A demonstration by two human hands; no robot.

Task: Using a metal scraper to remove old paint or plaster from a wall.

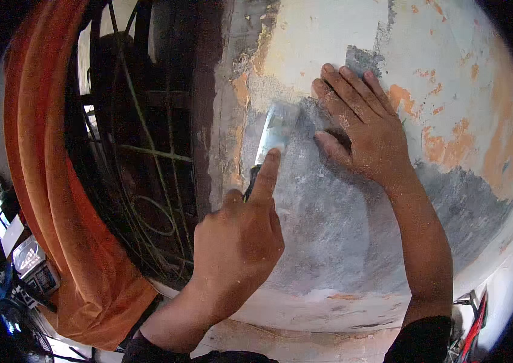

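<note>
My left hand (240,245) grips a putty knife (273,129) by its dark handle, with the index finger laid along the metal blade. The blade points up and its tip lies against the wall, where grey bare plaster (329,227) meets old paint. To the right, my right hand (363,118) rests palm down on the wall (324,41), fingers slightly spread and holding nothing. Pale paint with flaking edges surrounds the fingertips. A small grey bare patch (363,59) shows just above them. My left hand's grip hides most of the handle.
Left of the wall is a dark window (147,136) with metal grille bars and a brown frame (206,113). An orange curtain (48,159) hangs beside it. Boxes (41,267) and a fan (20,331) stand lower left. A red object (475,326) is at lower right.
</note>
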